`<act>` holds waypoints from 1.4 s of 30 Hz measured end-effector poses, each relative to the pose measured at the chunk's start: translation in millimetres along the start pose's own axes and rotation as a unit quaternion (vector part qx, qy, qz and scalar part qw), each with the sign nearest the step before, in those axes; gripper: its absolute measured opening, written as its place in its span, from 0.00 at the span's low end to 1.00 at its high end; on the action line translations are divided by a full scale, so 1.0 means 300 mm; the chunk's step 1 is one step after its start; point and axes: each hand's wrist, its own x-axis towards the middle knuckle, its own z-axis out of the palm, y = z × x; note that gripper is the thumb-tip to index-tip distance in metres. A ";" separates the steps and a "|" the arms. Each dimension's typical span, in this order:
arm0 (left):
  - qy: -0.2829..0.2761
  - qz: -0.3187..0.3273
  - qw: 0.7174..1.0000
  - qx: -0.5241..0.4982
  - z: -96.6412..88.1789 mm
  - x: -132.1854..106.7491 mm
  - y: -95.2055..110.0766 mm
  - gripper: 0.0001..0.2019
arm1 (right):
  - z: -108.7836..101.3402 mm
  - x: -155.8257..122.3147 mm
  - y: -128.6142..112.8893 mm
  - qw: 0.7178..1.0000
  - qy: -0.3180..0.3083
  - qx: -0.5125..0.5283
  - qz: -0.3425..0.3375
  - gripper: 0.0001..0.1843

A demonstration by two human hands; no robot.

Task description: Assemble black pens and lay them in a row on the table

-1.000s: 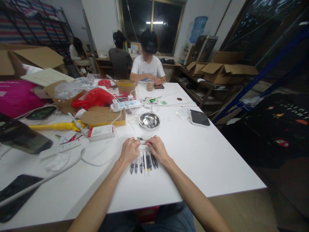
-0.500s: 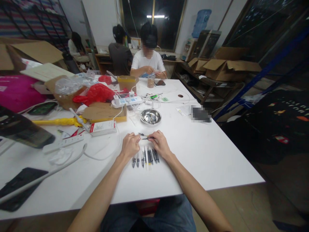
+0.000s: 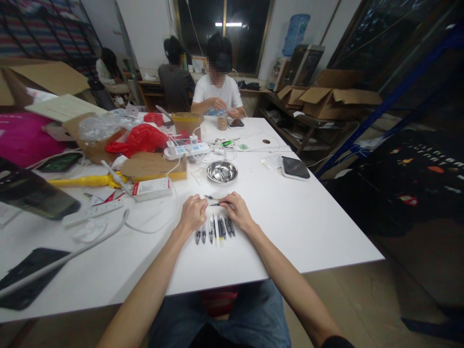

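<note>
My left hand (image 3: 194, 212) is closed, fingertips at the left end of a thin dark pen (image 3: 214, 204). From the other side my right hand (image 3: 236, 210) pinches the same pen, which lies level between the hands. Whether it is whole or in pieces I cannot tell. Just beyond it, another slim pen piece (image 3: 211, 197) points towards my right fingers. Below the hands, several pen parts and refills (image 3: 219, 228) lie side by side on the white table (image 3: 290, 227). A shiny metal bowl (image 3: 210, 178) holding small dark pieces stands beyond my hands.
To the left lie a white box (image 3: 151, 188), a cardboard tray (image 3: 152, 165), power strips (image 3: 186, 150), cables and red bags (image 3: 147, 138). A phone-like device (image 3: 295, 167) is at the right edge. Across the table a person in a white shirt (image 3: 217, 92) handles something.
The view has shifted slightly. Both hands stay together around the pen; a paler stretch now shows between my fingers. The row of parts looks unchanged.
</note>
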 end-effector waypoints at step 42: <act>-0.027 0.014 0.999 -0.043 -0.009 0.010 -0.023 0.14 | 0.006 0.014 -0.022 0.997 -0.029 -0.064 -0.009 0.09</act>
